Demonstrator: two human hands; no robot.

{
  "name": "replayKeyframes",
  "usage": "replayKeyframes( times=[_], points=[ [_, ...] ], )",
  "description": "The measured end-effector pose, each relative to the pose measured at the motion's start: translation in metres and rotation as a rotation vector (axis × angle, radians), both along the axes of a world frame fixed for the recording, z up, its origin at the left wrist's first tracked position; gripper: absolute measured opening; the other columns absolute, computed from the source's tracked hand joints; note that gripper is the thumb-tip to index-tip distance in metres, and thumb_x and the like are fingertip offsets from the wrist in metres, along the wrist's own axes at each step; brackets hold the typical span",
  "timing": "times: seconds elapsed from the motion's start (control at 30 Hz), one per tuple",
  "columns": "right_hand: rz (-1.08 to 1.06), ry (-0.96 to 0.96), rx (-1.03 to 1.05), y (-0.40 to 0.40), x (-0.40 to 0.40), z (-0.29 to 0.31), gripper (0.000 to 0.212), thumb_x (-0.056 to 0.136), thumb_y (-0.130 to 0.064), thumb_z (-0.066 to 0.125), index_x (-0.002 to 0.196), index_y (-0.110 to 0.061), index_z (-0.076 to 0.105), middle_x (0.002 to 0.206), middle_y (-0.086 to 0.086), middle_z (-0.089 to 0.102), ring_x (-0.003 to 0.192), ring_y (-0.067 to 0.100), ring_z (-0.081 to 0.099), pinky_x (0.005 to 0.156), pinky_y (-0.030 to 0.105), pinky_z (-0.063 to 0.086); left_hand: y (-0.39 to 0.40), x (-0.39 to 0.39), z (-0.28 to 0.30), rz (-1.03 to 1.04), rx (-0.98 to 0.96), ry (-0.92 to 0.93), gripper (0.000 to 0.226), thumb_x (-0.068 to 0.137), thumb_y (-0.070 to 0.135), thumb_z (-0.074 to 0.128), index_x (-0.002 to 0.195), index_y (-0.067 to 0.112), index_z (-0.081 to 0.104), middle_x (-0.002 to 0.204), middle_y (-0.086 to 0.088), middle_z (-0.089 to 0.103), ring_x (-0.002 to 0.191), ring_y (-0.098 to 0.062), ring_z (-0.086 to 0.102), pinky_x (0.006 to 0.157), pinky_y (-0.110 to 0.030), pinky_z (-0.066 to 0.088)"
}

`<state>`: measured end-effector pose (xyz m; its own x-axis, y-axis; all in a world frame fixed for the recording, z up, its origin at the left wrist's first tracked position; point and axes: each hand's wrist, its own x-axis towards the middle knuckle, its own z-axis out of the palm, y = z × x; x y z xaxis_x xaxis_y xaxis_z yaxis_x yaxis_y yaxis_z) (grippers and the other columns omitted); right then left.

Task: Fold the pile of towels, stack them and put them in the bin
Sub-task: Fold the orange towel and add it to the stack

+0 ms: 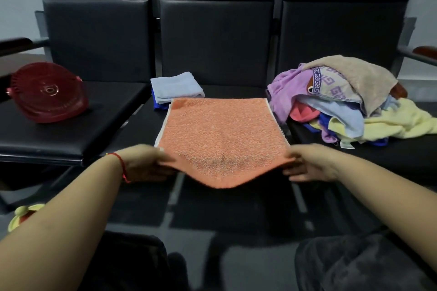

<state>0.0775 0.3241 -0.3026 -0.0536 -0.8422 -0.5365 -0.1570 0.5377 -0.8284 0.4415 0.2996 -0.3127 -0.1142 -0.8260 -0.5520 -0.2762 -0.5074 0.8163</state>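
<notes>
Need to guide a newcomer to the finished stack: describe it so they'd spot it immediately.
Find the middle black seat of the bench. At its back left, behind the orange towel, sits the folded stack: pale blue on top, darker blue beneath, the only neatly squared cloth.

Left hand [144, 163]: pinches the orange towel's [221, 134] near-left corner.
Right hand [309, 163]: pinches the near-right corner.
Beyond the grip: folded towels [176, 87].
Right of it: towel pile [343, 99].
Left: red bin [47, 93].
</notes>
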Motion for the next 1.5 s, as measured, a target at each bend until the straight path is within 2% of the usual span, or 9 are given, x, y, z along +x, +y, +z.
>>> replayKeyframes(
  times=[0.2, 0.33, 0.4, 0.57, 0.8, 1.0, 1.17, 1.37, 1.5],
  points=[
    [-0.269, -0.398, -0.292, -0.023, 0.004, 0.031, 0.017, 0.092, -0.011, 0.04, 0.084, -0.012, 0.055, 0.082, 0.005, 0.061, 0.076, 0.022, 0.063, 0.069, 0.037, 0.053, -0.023, -0.017, 0.017, 0.472, -0.281, 0.422, 0.024, 0.101, 0.011, 0.037, 0.08, 0.013, 0.047, 0.045, 0.001, 0.052, 0.034, -0.004, 0.05, 0.033, -0.011, 0.034],
    [-0.272, -0.698, -0.529, -0.026, 0.017, 0.05, 0.014, 0.085, -0.008, 0.047, 0.073, -0.014, 0.049, 0.084, 0.006, 0.058, 0.086, 0.022, 0.058, 0.091, 0.037, 0.044, -0.026, -0.03, 0.041, 0.496, -0.608, 0.729, 0.031, 0.104, 0.027, 0.033, 0.09, 0.017, 0.058, 0.062, 0.007, 0.065, 0.05, -0.004, 0.056, 0.043, -0.015, 0.041],
    [-0.3, -0.644, -0.514, -0.033, 0.02, 0.047, 0.017, 0.092, -0.01, 0.044, 0.079, -0.015, 0.053, 0.087, 0.005, 0.059, 0.086, 0.02, 0.058, 0.088, 0.037, 0.046, -0.033, -0.032, 0.035, 0.454, -0.661, 0.553, 0.032, 0.104, 0.031, 0.035, 0.088, 0.017, 0.059, 0.06, 0.008, 0.065, 0.05, -0.006, 0.052, 0.045, -0.017, 0.04],
    [-0.271, 0.045, -0.132, -0.04, 0.017, -0.001, 0.016, 0.094, -0.014, 0.052, 0.079, -0.015, 0.051, 0.074, 0.002, 0.054, 0.061, 0.013, 0.05, 0.054, 0.025, 0.041, -0.039, -0.015, 0.002, 0.286, -0.461, -0.305, 0.032, 0.097, 0.025, 0.05, 0.071, 0.009, 0.055, 0.07, -0.012, 0.058, 0.036, -0.009, 0.053, 0.048, -0.023, 0.046],
    [-0.282, -0.028, -0.205, -0.042, 0.005, 0.006, 0.018, 0.096, -0.018, 0.052, 0.078, -0.014, 0.052, 0.044, -0.004, 0.057, 0.03, 0.001, 0.045, 0.034, 0.011, 0.039, -0.045, 0.003, 0.003, 0.531, -0.279, 0.345, 0.013, 0.096, 0.004, 0.05, 0.086, 0.007, 0.058, 0.042, 0.003, 0.054, 0.033, -0.002, 0.048, 0.039, -0.011, 0.044],
    [-0.107, 0.198, -0.089, -0.034, 0.004, -0.004, 0.02, 0.094, -0.018, 0.058, 0.076, -0.012, 0.053, 0.067, 0.001, 0.053, 0.058, 0.01, 0.047, 0.049, 0.02, 0.046, -0.035, 0.013, -0.006, 0.44, -0.154, -0.025, 0.008, 0.085, -0.004, 0.063, 0.088, 0.003, 0.061, 0.079, -0.014, 0.06, 0.058, -0.015, 0.058, 0.041, -0.017, 0.05],
    [-0.16, 0.222, -0.113, -0.035, 0.009, -0.002, 0.014, 0.089, -0.013, 0.062, 0.076, -0.014, 0.055, 0.076, 0.001, 0.053, 0.066, 0.011, 0.046, 0.058, 0.023, 0.045, -0.036, 0.019, -0.011, 0.348, -0.166, -0.406, 0.019, 0.078, 0.016, 0.076, 0.078, 0.003, 0.063, 0.071, -0.01, 0.059, 0.06, -0.019, 0.053, 0.058, -0.027, 0.049],
    [-0.202, 0.054, 0.01, -0.031, 0.009, 0.0, 0.022, 0.092, -0.017, 0.06, 0.072, -0.013, 0.052, 0.069, 0.0, 0.047, 0.061, 0.01, 0.046, 0.036, 0.011, 0.039, -0.031, 0.002, 0.001, 0.414, -0.115, -0.03, 0.015, 0.092, 0.009, 0.053, 0.077, 0.008, 0.052, 0.058, -0.006, 0.065, 0.062, -0.016, 0.054, 0.053, -0.022, 0.048],
    [-0.119, 0.126, 0.028, -0.031, 0.007, 0.0, 0.026, 0.095, -0.022, 0.055, 0.072, -0.013, 0.051, 0.068, -0.001, 0.052, 0.06, 0.01, 0.048, 0.049, 0.017, 0.04, -0.028, 0.001, 0.006, 0.4, -0.071, 0.098, 0.017, 0.097, 0.011, 0.047, 0.081, 0.008, 0.051, 0.075, -0.007, 0.06, 0.068, -0.018, 0.054, 0.064, -0.027, 0.046]
  ],
)
